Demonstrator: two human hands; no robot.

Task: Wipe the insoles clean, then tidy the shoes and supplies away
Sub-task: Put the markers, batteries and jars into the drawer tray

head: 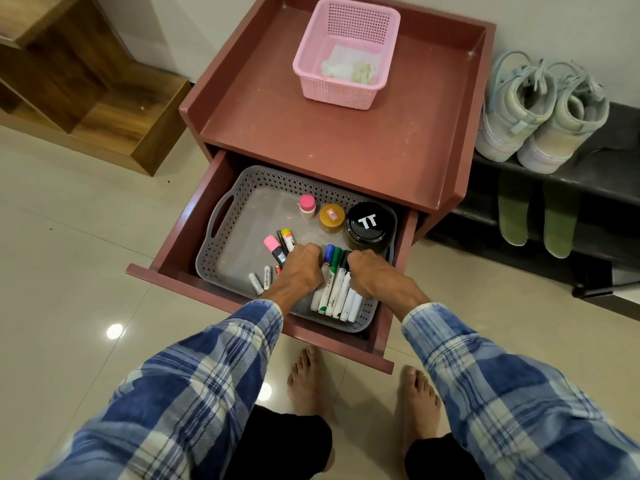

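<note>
A grey perforated tray [239,216] lies in the open drawer [166,261] of a reddish cabinet. Several white markers [337,294] lie in a row at the tray's front. My left hand [301,270] and my right hand [372,271] press against the bundle from either side, fingers curled around it. Two pale sneakers [540,112] stand on a black rack to the right. Two green insoles [535,216] hang below them. A pink basket [346,53] with crumpled white wipes [349,65] sits on the cabinet top.
In the tray also lie highlighters [277,245], small batteries [261,280], a pink-capped bottle [307,206], an orange-lidded jar [332,218] and a black-lidded jar [370,225]. A wooden shelf unit [86,91] stands at the left. My bare feet are on the tiled floor below the drawer.
</note>
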